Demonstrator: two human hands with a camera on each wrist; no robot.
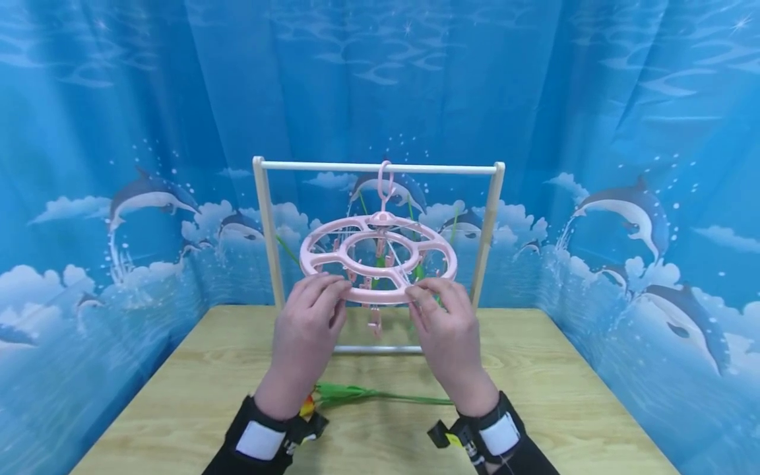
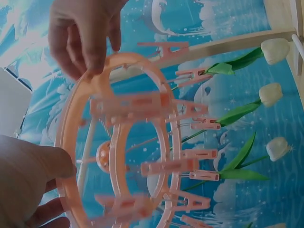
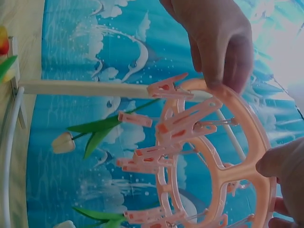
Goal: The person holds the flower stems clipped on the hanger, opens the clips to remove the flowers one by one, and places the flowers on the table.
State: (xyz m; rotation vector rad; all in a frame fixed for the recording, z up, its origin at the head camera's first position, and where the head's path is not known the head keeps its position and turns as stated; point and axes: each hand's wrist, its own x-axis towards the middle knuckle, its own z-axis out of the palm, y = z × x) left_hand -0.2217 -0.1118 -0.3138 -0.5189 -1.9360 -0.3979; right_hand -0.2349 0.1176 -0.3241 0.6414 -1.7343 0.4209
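Note:
A pink round clip hanger (image 1: 380, 298) hangs by its hook (image 1: 384, 188) from the top bar of a small rack. My left hand (image 1: 309, 320) pinches the front rim left of centre, thumb against the ring. On the right of that rim, my right hand (image 1: 449, 323) pinches it between thumb and fingers. Pink clothespins (image 2: 204, 175) dangle under the ring. Several white tulips hang heads down from the far-side clips; one white tulip head (image 2: 275, 51) and another tulip head (image 3: 63, 142) show in the wrist views. Clips nearest the hands hold no flowers.
The rack has wooden posts (image 1: 488, 234), a white top bar (image 1: 445, 169) and a low rear bar (image 1: 380, 349). An orange-and-yellow tulip with green leaves (image 1: 347, 393) lies on the wooden table (image 1: 564, 396) beneath the hands. A blue dolphin-print curtain (image 1: 380, 79) surrounds the table.

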